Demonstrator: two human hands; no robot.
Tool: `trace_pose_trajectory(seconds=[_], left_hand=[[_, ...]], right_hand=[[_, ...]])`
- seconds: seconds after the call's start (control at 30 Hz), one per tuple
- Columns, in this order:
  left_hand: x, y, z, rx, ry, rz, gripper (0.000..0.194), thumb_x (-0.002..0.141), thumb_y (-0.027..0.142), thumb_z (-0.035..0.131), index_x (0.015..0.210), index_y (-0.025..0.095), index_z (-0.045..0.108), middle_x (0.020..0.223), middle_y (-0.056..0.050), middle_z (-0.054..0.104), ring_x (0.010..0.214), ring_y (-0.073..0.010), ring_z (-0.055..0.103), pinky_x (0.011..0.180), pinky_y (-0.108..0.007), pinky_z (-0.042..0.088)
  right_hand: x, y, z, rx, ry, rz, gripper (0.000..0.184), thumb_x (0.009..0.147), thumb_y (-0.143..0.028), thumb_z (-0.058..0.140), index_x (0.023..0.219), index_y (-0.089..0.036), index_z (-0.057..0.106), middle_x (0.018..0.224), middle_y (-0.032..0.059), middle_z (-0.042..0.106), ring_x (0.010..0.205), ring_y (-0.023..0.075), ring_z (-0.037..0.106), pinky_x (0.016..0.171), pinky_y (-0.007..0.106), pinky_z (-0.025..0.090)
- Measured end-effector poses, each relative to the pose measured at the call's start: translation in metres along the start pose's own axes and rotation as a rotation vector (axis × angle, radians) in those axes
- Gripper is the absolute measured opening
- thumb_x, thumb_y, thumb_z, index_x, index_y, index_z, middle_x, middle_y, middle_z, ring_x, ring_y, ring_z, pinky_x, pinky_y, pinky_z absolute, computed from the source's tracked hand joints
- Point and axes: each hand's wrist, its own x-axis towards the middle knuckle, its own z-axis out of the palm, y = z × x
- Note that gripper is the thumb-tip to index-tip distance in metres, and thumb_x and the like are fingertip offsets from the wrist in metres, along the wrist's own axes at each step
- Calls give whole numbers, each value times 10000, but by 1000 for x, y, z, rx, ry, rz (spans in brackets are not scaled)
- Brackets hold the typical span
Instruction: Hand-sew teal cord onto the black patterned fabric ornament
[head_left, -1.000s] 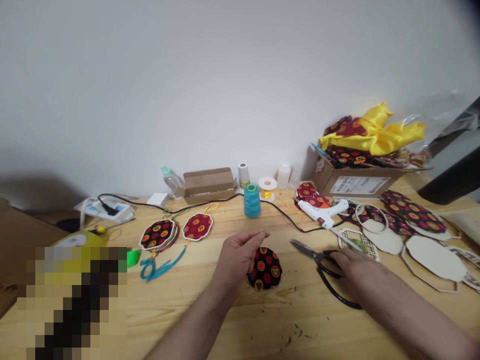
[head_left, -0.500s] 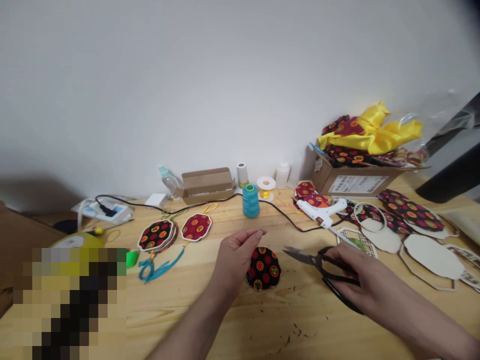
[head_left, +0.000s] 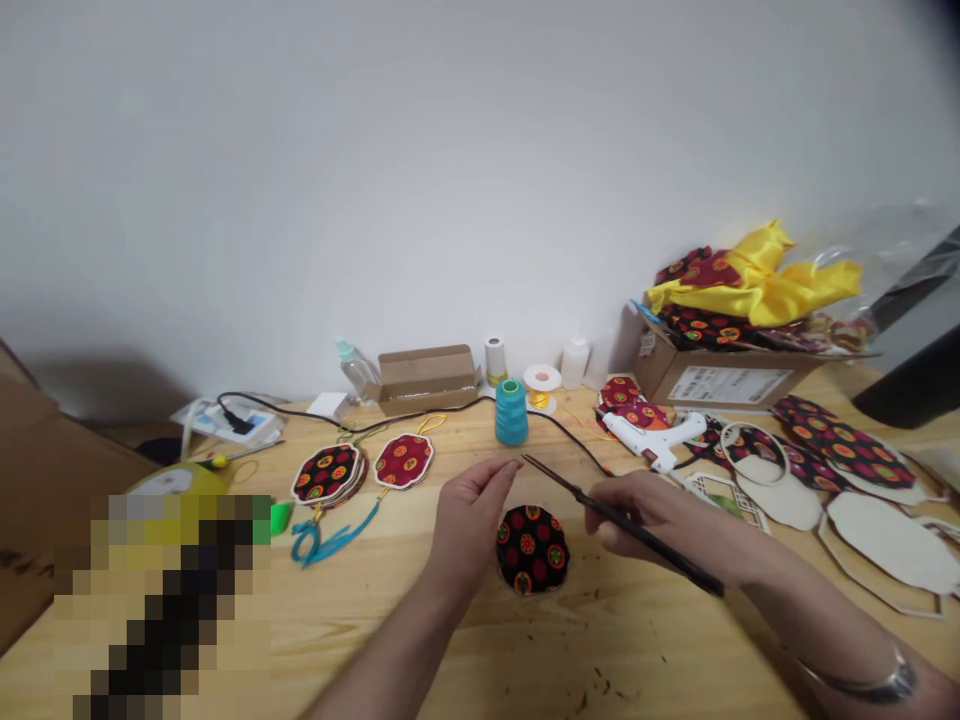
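Note:
My right hand [head_left: 645, 510] grips black-handled scissors [head_left: 671, 553], turned edge-on, their narrow blades pointing left toward my left fingertips. Thumb and fingers of my left hand [head_left: 472, 505] are pinched together just beside the blade tips; what they hold, if anything, is too small to make out. Below and between the hands lies a round, scallop-edged piece covered in black floral fabric [head_left: 532, 550], flat on the wooden table [head_left: 420, 620]. Small dark scraps are scattered on the wood in front of it.
A teal thread cone [head_left: 511, 412] stands behind my hands. Finished pendants [head_left: 405, 461] with teal cords lie left. On the right are a white glue gun [head_left: 652, 438], pale wooden shapes [head_left: 889, 540] and a carton [head_left: 727, 385] heaped with fabric. A black cable [head_left: 420, 412] crosses the back.
My right hand has moved left and up, turning the scissors edge-on and bringing their tips to my left fingertips. The blades, parted before, look nearly together. The view has shifted slightly.

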Motion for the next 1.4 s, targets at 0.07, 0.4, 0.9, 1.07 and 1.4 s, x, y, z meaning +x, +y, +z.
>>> trace_pose_trajectory(seconds=[0.07, 0.4, 0.9, 1.07, 1.4], left_hand=[[1, 0, 0, 22, 16, 0, 285, 654, 398, 663, 822, 175, 722, 366, 60, 436, 426, -109, 427, 477, -230, 349], [-1, -3, 3, 77, -46, 69, 216, 705, 347, 630, 800, 176, 721, 675, -14, 681, 750, -169, 603, 720, -265, 441], [0, -7, 4, 162, -142, 121, 226, 739, 319, 590, 850, 170, 719, 902, -42, 721, 907, -211, 617, 854, -315, 419], [1, -9, 5, 180, -150, 145, 226, 752, 313, 577, 856, 170, 718, 905, -41, 720, 894, -204, 619, 845, -308, 422], [1, -12, 4, 162, -162, 154, 221, 756, 311, 582, 870, 181, 719, 914, -37, 720, 904, -198, 615, 848, -301, 422]], right_hand=[[-2, 7, 2, -26, -2, 20, 356, 828, -462, 442, 681, -144, 504, 591, -39, 380, 535, 77, 317, 478, 209, 243], [7, 12, 7, 25, -17, 48, 408, 782, -524, 478, 614, -159, 405, 585, -48, 296, 533, 77, 264, 461, 213, 195], [12, 16, 11, 75, 5, 59, 397, 781, -504, 488, 604, -160, 400, 573, -51, 278, 530, 74, 252, 453, 213, 193], [12, 12, 11, 68, 20, 56, 406, 771, -506, 502, 587, -156, 407, 559, -48, 292, 524, 75, 264, 446, 210, 198], [11, 9, 10, 55, 38, 101, 395, 754, -504, 519, 587, -153, 448, 542, -43, 315, 505, 74, 286, 431, 209, 179]])
